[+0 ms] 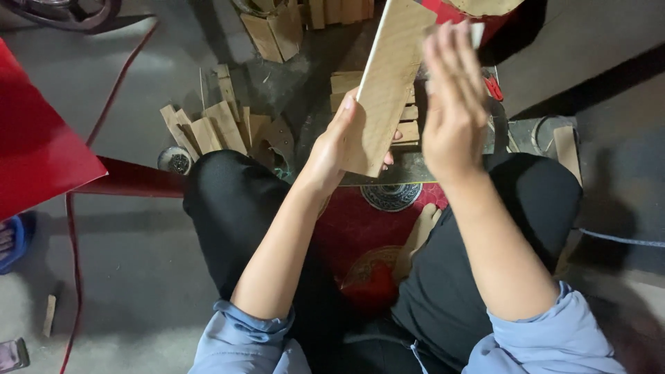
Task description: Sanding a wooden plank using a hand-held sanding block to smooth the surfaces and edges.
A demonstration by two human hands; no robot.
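Sleeves: pale blue cuffs (554, 332) pushed up on both forearms, nearest the camera.
Legs: black trousers (235, 208), knees spread apart, seated above a red patterned stool (360, 235).
Left hand: the left hand (332, 149) is closed around the lower edge of a flat wooden board (388, 83) — thumb on the near face, fingertips showing past the far side.
Right hand: the right hand (450, 104) is open and flat, fingers straight and together, laid against the right side of the board; it is slightly blurred, and I cannot tell whether it presses or only touches.
Board: tan, long and thin, held tilted in the air between the knees, its top end leaning to the right.
Floor ahead: a scatter of small wood offcuts (215, 128) lies on grey concrete just past the left knee — a neater stack of slats (409, 118) sits behind the board.
Left edge: a red sheet (34, 138) slants in, with a thin red cord (76, 228) trailing down the floor.
Far end: more wooden pieces (277, 28) lean together at the top.
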